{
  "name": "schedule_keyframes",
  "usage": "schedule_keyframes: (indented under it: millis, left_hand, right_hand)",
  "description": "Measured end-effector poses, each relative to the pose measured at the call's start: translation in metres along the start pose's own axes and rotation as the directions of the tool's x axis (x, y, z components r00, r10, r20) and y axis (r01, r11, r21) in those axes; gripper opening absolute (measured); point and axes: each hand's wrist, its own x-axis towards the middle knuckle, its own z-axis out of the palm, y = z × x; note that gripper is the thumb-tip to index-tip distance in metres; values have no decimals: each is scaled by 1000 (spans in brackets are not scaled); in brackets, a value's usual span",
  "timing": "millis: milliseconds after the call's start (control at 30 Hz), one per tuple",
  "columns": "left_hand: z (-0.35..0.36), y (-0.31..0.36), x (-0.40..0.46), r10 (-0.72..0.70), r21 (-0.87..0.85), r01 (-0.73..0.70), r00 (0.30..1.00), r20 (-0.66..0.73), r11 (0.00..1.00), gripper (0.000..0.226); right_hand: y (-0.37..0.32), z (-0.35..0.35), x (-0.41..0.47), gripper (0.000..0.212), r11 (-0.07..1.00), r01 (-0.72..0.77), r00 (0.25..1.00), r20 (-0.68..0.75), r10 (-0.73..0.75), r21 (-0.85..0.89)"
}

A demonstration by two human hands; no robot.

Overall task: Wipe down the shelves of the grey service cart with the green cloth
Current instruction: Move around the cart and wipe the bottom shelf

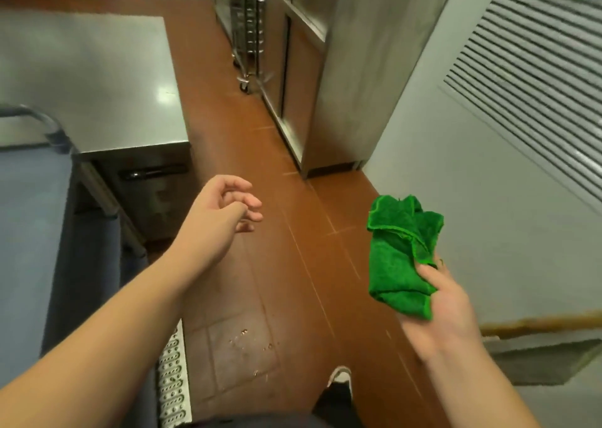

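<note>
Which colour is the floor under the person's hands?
Reddish-brown tiles with thin pale joints, seen in the head view.

I am standing on a reddish-brown tiled floor (260,154). A steel counter (97,79) is gleaming left; a louvred vent (534,53) is sitting in the white wall (488,206).

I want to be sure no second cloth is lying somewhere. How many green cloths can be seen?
1. The green cloth is bunched in the right hand, held in the air over the floor. The cart's lower shelves are out of view, so another could be hidden.
</note>
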Motion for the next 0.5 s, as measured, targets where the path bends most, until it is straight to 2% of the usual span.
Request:
schedule_keyframes:
  millis: [100, 200, 333, 500]
  left_hand:
    - [2, -9, 29, -14, -13, 13, 989, -147, 1000, 34]
    - [4, -13, 52, -12, -37, -2, 932, -363, 999, 34]
    - [6, -16, 61, -44, -98, -25, 764, -644, 995, 36]
    - [9, -24, 43, -84, -141, -70, 522, -849, 988, 37]
  right_hand:
    - [-7, 26, 73, 45, 992, -70, 989, 125, 83, -102]
    - [-13, 62, 141, 47, 967, -137, 942, 272, 194, -214]
    - [-21, 114, 206, 49, 889, -201, 822, 424, 381, -411]
    - [1, 175, 252, 48, 768, -219, 641, 504, 579, -602]
